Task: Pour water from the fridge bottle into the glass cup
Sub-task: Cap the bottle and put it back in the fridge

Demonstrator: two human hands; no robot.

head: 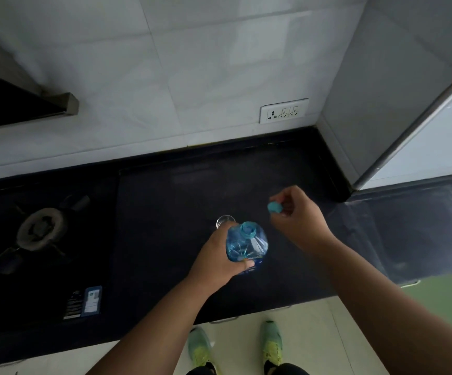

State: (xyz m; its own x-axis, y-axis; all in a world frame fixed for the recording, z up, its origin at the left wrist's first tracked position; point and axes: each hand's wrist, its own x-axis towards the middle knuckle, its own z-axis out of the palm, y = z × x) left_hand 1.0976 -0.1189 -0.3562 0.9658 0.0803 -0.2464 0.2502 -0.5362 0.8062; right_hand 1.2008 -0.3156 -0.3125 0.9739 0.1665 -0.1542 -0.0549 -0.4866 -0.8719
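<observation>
From the head camera, looking down: the blue fridge bottle [247, 243] is the landmark, standing upright over the dark counter [165, 212], mouth open. The left hand [215, 259] is wrapped round its left flank, thumb pressed across the near side, fingers curled behind. The right hand [299, 223] hangs just right of and beyond the bottle, fingertips pinching the blue cap [274, 207], clear of the neck. The glass cup [225, 221] sits just beyond the bottle's far-left shoulder, partly hidden by the left hand, and it looks empty, though that's hard to read. Far left of the bottle, a gas burner [42, 232]; beyond it on the tiled wall, a socket plate [283, 110].

Handling call: thin, clear plastic, water inside, so likely some weight and walls that give under a squeeze. Grip mid-body, firm but not crushing, or it may spurt. The cup is small, light, breakable, its rim narrow: tip slowly.
</observation>
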